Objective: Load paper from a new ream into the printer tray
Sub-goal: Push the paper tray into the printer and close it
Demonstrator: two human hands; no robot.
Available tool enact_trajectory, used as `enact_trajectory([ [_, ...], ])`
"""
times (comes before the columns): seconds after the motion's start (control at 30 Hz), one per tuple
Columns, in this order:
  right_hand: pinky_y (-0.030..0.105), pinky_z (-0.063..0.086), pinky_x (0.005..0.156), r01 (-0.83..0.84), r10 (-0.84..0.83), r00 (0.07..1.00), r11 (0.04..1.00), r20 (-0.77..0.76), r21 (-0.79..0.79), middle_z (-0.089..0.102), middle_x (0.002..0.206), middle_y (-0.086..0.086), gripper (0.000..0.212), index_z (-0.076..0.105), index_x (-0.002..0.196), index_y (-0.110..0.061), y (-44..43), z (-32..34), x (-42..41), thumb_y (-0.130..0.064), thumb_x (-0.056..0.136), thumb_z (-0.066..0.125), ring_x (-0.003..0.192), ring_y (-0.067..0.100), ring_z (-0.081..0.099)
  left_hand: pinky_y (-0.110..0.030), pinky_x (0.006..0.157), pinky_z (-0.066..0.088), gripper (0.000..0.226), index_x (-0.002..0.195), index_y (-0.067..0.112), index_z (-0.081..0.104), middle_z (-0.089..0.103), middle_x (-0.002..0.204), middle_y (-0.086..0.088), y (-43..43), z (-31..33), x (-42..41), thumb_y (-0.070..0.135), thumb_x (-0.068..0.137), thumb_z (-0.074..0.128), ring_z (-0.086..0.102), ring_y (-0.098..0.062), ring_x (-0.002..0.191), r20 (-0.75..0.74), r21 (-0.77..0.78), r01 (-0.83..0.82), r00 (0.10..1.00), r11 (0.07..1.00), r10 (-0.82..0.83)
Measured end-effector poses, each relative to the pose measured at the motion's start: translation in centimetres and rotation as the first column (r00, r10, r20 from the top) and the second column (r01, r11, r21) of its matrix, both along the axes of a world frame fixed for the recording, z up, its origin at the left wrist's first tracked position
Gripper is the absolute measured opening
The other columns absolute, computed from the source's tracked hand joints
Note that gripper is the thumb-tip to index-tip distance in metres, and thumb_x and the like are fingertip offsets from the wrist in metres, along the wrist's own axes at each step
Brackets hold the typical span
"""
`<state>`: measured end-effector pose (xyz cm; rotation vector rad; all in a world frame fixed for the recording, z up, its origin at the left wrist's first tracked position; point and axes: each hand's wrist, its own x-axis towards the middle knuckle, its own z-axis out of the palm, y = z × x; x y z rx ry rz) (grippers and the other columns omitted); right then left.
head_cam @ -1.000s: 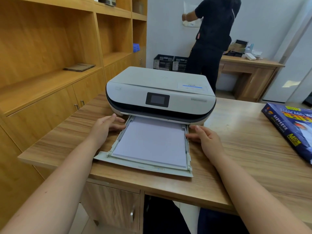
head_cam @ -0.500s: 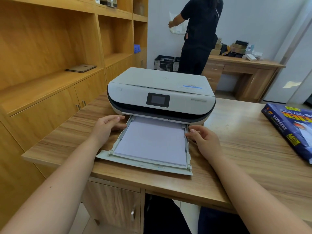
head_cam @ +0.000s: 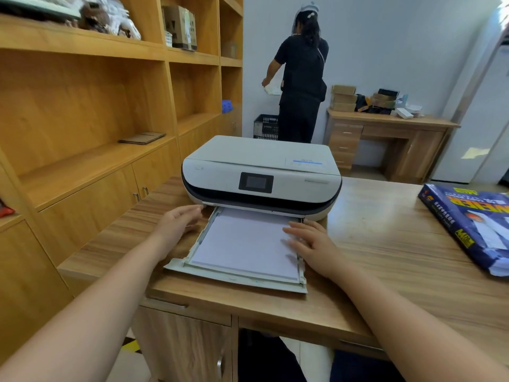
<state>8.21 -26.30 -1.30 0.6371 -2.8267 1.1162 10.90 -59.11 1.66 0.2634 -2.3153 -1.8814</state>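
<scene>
A white printer point(head_cam: 261, 172) with a small dark screen sits on the wooden desk point(head_cam: 385, 257). Its pale tray point(head_cam: 234, 278) is pulled out toward me and holds a flat stack of white paper point(head_cam: 245, 241). My left hand point(head_cam: 176, 224) hovers beside the tray's left wall, fingers spread, holding nothing. Over the right edge of the paper, my right hand point(head_cam: 314, 244) lies flat with fingers extended across the tray's right wall. The blue paper ream point(head_cam: 473, 224) lies on the desk at far right, its near end torn open.
Wooden shelves and cabinets point(head_cam: 96, 166) line the left wall close to the desk. A person in dark clothes point(head_cam: 300, 78) stands at the back, facing the wall. A second desk point(head_cam: 391, 133) with boxes stands behind, and a black crate point(head_cam: 265, 126) is on the floor.
My right hand has slid from beside the tray onto the right edge of the paper. My left hand has lifted off the tray's left wall. The view has tilted upward.
</scene>
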Motion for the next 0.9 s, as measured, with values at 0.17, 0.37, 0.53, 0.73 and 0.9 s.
enact_trajectory([
  [0.17, 0.043, 0.003, 0.119, -0.115, 0.113, 0.993, 0.990, 0.029, 0.087, 0.023, 0.156, -0.018, 0.049, 0.038, 0.143, -0.040, -0.7, 0.9, 1.7, -0.050, 0.096, 0.043, 0.145, 0.002, -0.007, -0.033, 0.106, 0.027, 0.053, 0.148, 0.043, 0.031, 0.035, 0.140, 0.018, 1.9, 0.1, 1.6, 0.032, 0.100, 0.050, 0.028, -0.006, 0.132, -0.131, -0.260, 0.050, 0.987, 0.964, -0.087],
  [0.37, 0.039, -0.010, 0.119, -0.216, 0.238, 0.971, 0.921, -0.030, 0.325, 0.001, 0.159, -0.020, 0.072, 0.014, 0.150, -0.043, -1.8, 1.9, 4.8, -0.073, 0.085, 0.024, 0.143, 0.003, -0.021, -0.052, 0.116, -0.012, 0.059, 0.150, 0.049, 0.009, -0.007, 0.159, 0.018, 3.2, -1.0, 4.0, 0.055, 0.097, 0.035, -0.020, -0.015, 0.145, -0.036, -0.759, 0.135, 0.968, 0.637, -0.247],
  [0.53, 0.031, -0.017, 0.113, -0.291, 0.378, 0.924, 0.789, -0.055, 0.542, -0.015, 0.156, -0.023, 0.080, 0.001, 0.151, -0.044, -2.1, 1.8, 7.0, -0.073, 0.086, 0.036, 0.140, 0.003, -0.030, -0.055, 0.113, -0.020, 0.077, 0.143, 0.060, -0.011, -0.025, 0.155, 0.020, 4.5, -2.3, 6.8, 0.085, 0.079, 0.025, -0.036, -0.017, 0.140, 0.085, -0.942, 0.185, 0.939, 0.280, -0.334],
  [0.73, 0.036, -0.005, 0.121, -0.239, 0.401, 0.909, 0.721, -0.111, 0.651, -0.002, 0.161, -0.014, 0.073, 0.002, 0.153, -0.037, -1.9, 1.3, 6.6, -0.069, 0.091, 0.023, 0.144, 0.006, -0.017, -0.058, 0.108, -0.027, 0.090, 0.144, 0.056, -0.017, -0.031, 0.154, 0.018, 5.2, -3.0, 6.8, 0.088, 0.074, 0.029, -0.043, -0.020, 0.136, 0.125, -0.967, 0.175, 0.959, 0.185, -0.253],
  [0.9, 0.027, -0.015, 0.113, -0.207, 0.409, 0.898, 0.716, -0.160, 0.667, -0.001, 0.161, -0.013, 0.068, 0.002, 0.153, -0.035, -1.9, 1.7, 5.9, -0.064, 0.094, 0.020, 0.144, 0.007, -0.016, -0.059, 0.112, -0.020, 0.086, 0.142, 0.056, -0.021, -0.030, 0.155, 0.016, 5.1, -2.5, 5.8, 0.089, 0.075, 0.021, -0.043, -0.020, 0.136, 0.115, -0.981, 0.150, 0.960, 0.124, -0.256],
])
